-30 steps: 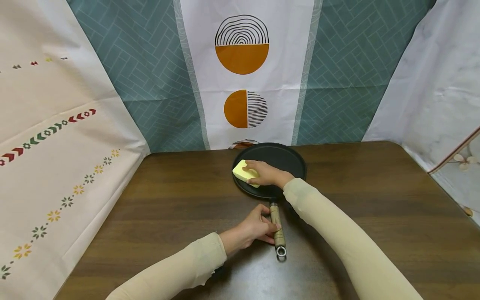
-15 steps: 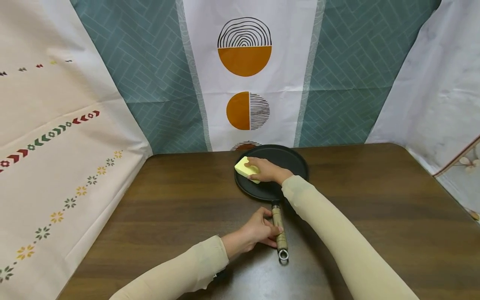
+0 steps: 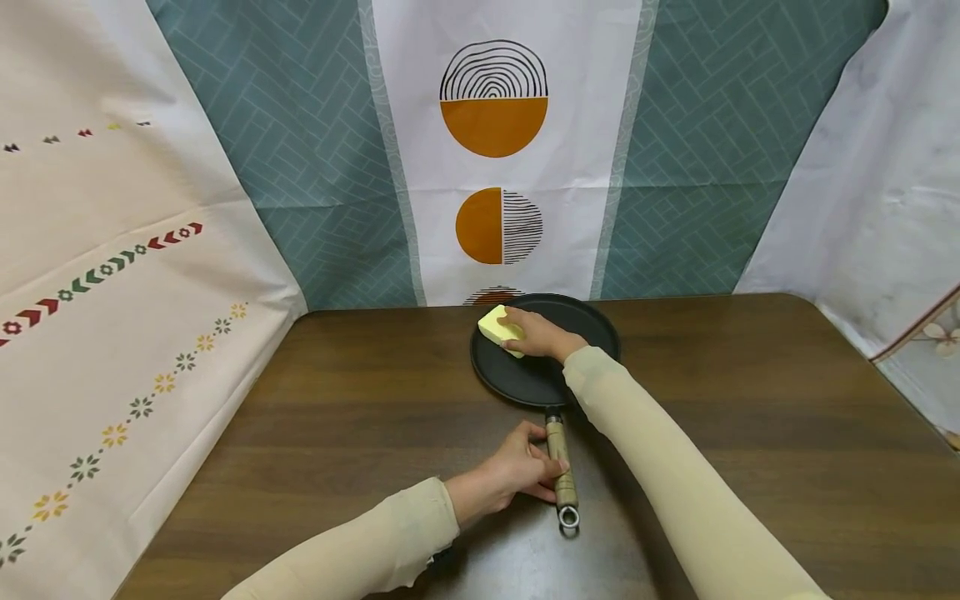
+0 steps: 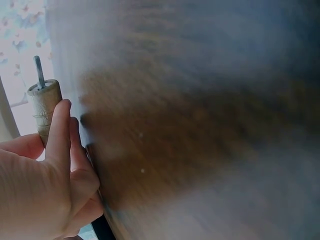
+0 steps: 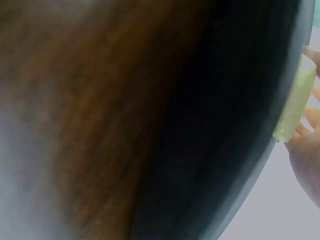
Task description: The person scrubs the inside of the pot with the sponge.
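A round black frying pan [image 3: 525, 379] lies near the far edge of the table, its wooden handle [image 3: 558, 446] pointing toward me. My left hand [image 3: 517, 467] grips that handle from the left, thumb and fingers on either side of it. In the left wrist view the handle's end [image 4: 46, 100] with its metal ring shows above the fingers. My right hand [image 3: 542, 335] holds a pale yellow sponge [image 3: 498, 327] against the left part of the pan's surface. The right wrist view catches the sponge [image 5: 296, 102] on the pan, with fingers behind it.
The brown wooden table [image 3: 360, 417] stretches to both sides of the pan. Behind it hangs a teal and white cloth [image 3: 495, 167] with orange half-circles. A cream patterned cloth [image 3: 150, 333] hangs at the left, a white one [image 3: 862, 208] at the right.
My right hand has slid the sponge away from me and slightly right over the pan. The left hand keeps its hold on the handle. The whole head view has shifted slightly.
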`<state>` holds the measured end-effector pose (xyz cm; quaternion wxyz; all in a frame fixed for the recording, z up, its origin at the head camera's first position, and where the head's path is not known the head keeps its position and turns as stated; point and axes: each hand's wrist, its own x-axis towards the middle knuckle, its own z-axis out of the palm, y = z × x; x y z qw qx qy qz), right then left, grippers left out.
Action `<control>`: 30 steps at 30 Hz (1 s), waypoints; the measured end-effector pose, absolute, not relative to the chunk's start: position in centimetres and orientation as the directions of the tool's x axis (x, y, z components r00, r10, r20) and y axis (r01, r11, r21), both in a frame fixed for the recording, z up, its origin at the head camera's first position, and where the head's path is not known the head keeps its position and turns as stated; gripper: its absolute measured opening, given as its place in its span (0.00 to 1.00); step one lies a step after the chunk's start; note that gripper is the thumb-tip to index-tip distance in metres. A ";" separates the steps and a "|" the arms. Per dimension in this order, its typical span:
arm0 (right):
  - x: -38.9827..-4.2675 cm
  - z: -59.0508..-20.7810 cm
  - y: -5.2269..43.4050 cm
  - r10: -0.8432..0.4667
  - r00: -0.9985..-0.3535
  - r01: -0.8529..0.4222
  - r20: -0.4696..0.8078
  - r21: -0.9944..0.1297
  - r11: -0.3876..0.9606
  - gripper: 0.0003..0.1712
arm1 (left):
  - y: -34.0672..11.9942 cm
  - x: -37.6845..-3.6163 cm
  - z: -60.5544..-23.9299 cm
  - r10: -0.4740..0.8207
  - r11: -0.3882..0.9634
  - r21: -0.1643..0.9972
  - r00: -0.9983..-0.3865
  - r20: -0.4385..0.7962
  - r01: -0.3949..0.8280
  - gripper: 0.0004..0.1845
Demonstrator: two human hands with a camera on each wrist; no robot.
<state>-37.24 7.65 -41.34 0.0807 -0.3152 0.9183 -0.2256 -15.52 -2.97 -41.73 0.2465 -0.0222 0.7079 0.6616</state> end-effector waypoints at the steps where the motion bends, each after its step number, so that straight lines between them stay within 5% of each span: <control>1: -37.3 -41.4 7.7 -0.610 -0.793 -0.535 -0.007 -0.471 0.701 0.33 | -3.0 -15.5 -41.7 0.292 0.124 0.925 -0.878 -0.379 -0.358 0.27; 30: -39.2 -41.7 11.4 -0.430 -0.902 -0.366 -0.050 -0.442 0.819 0.36 | -3.0 -15.5 -41.9 0.291 0.112 0.931 -0.884 -0.366 -0.349 0.26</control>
